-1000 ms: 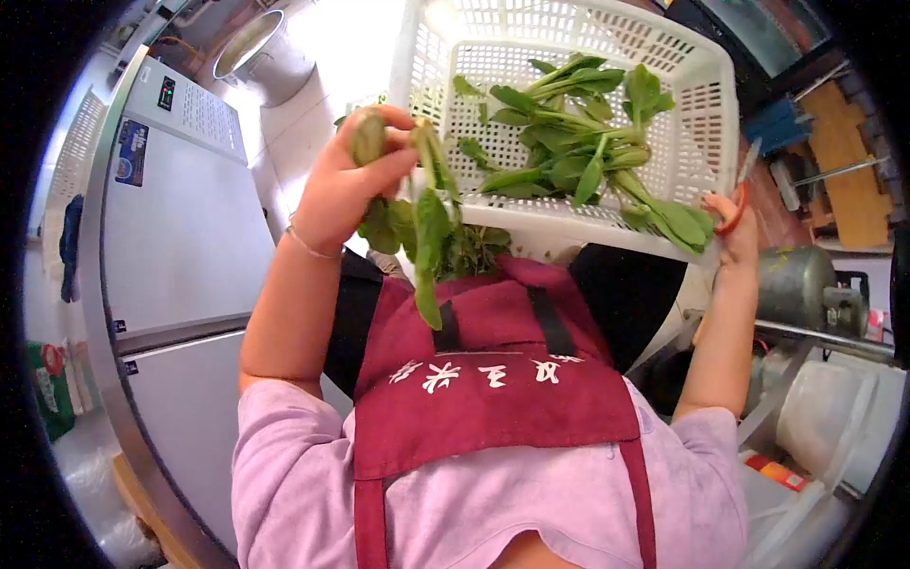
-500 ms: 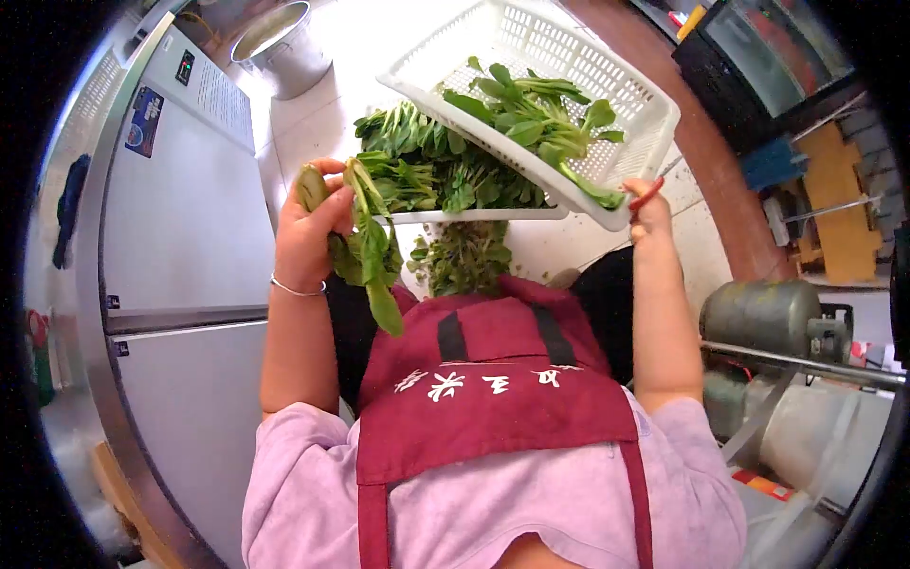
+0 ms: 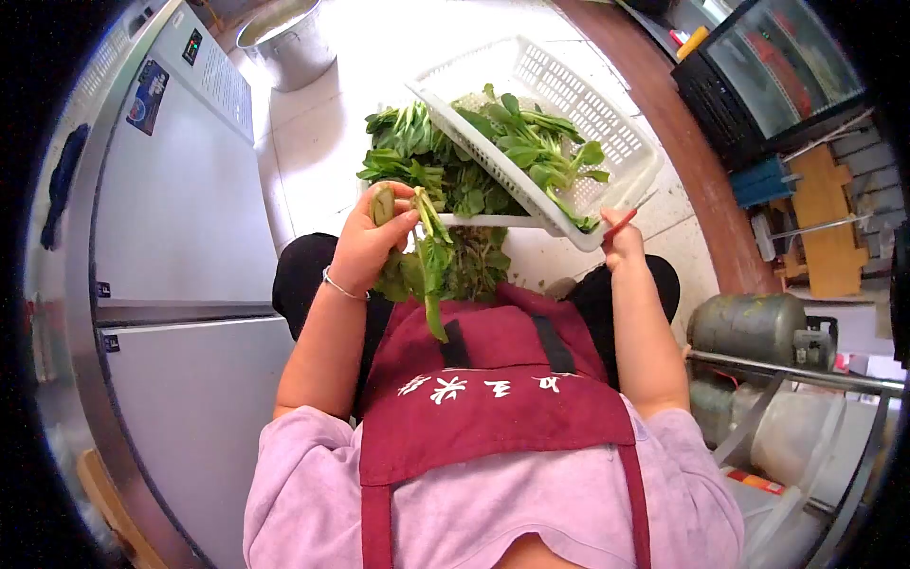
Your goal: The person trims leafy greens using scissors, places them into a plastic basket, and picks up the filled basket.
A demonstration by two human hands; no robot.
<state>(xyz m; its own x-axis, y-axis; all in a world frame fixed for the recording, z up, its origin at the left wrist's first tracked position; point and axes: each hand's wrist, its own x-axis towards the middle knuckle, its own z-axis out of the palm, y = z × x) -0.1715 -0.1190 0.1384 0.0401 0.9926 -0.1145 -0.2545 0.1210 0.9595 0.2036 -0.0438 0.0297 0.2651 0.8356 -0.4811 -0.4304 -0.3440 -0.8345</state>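
The left hand [image 3: 370, 247], nearer the body than the white basket [image 3: 505, 164] and to its left, is closed around a leafy bunch [image 3: 433, 261], with the stem ends up between the fingers and the leaves trailing down. The right hand [image 3: 623, 242] is at the basket's near right corner, curled around a red-handled tool [image 3: 621, 224] whose thin blade points out past that corner; the fingers also meet the rim there, though how far they reach beneath cannot be told.

The basket sits tilted, with loose greens [image 3: 545, 150] lying inside it. Under its left edge is a white tray [image 3: 483, 220] filled with more greens [image 3: 406, 131]. A heap of leaves [image 3: 479, 254] lies on the floor, nearer the body than the basket. Beyond and left of the basket stands a metal pot [image 3: 294, 52]; to its right and nearer is a gas cylinder [image 3: 749, 327].

The step in hand appears to be managing the basket with one hand while the other holds the bunch. The next move seems to call for a firm hold on that corner and a blade kept clear of the fingers.
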